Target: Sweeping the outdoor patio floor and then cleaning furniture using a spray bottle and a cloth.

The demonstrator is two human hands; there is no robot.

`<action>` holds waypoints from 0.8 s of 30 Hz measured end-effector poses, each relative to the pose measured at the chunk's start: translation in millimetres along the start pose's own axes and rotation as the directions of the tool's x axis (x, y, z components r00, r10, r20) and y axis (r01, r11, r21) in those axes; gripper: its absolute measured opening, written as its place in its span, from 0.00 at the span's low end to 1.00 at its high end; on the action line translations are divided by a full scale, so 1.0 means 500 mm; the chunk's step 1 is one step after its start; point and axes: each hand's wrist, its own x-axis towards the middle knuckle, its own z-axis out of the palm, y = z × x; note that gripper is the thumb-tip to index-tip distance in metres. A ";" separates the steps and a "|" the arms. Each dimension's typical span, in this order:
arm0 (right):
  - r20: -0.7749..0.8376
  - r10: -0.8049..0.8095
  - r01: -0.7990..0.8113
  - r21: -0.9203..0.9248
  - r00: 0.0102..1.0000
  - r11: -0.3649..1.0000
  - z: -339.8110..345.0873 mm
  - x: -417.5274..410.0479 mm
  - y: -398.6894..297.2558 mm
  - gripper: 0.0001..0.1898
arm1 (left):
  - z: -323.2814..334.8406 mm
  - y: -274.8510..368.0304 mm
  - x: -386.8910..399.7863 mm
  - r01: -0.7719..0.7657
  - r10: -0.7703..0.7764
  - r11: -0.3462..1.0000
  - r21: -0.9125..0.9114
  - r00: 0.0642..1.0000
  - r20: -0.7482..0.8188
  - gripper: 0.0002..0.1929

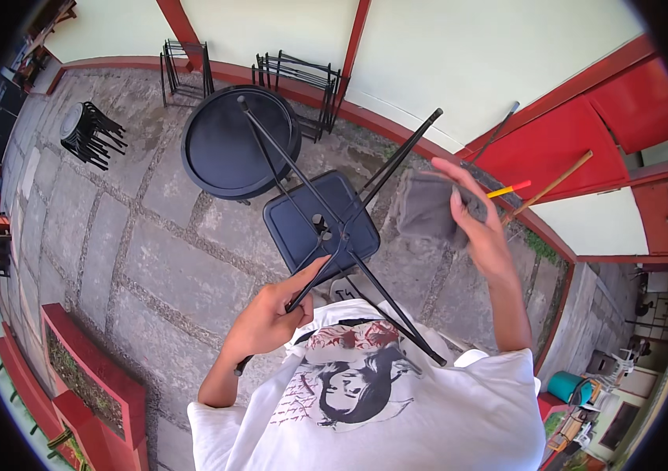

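Note:
A dark folding stool (287,235) is upside down before me, its square seat facing the floor and its black tubular legs spread up and outward. My left hand (272,318) grips one of the legs, with the index finger stretched along the tube toward the seat. Right of the stool, my right hand (478,221) holds a folded grey cloth (428,206) between thumb and fingers. The cloth is apart from the stool's legs. What bears the stool's weight underneath is hidden.
A round black table (240,141) stands just beyond the stool. Black metal frames (187,70) lean near the pale wall. Stacked stools (89,132) sit far left on the paving. A wooden stick (552,185) rests at right; a red-edged planter (92,377) lies lower left.

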 end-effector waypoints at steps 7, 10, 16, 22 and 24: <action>0.375 -0.526 0.587 -0.742 0.763 0.323 0.021 0.117 0.009 0.29 | 0.007 -0.010 0.000 0.029 -0.030 0.999 -0.045 0.999 -0.016 0.46; 0.553 -0.443 0.686 -0.690 0.706 0.230 0.064 0.125 0.104 0.27 | 0.004 -0.019 -0.002 0.047 -0.048 0.997 -0.067 0.999 -0.010 0.46; 0.546 -0.609 0.743 -0.660 0.575 0.111 0.046 0.190 0.118 0.12 | 0.009 -0.018 -0.011 0.045 -0.048 0.995 -0.085 0.998 -0.035 0.47; 0.507 -0.531 0.563 -0.824 0.679 -0.066 -0.046 0.243 0.113 0.09 | 0.013 -0.015 -0.013 0.049 -0.051 0.996 -0.071 0.998 -0.031 0.47; 0.525 -0.523 0.567 -0.818 0.671 -0.095 -0.065 0.249 0.115 0.10 | 0.017 -0.015 -0.011 0.044 -0.046 0.997 -0.071 0.998 -0.035 0.47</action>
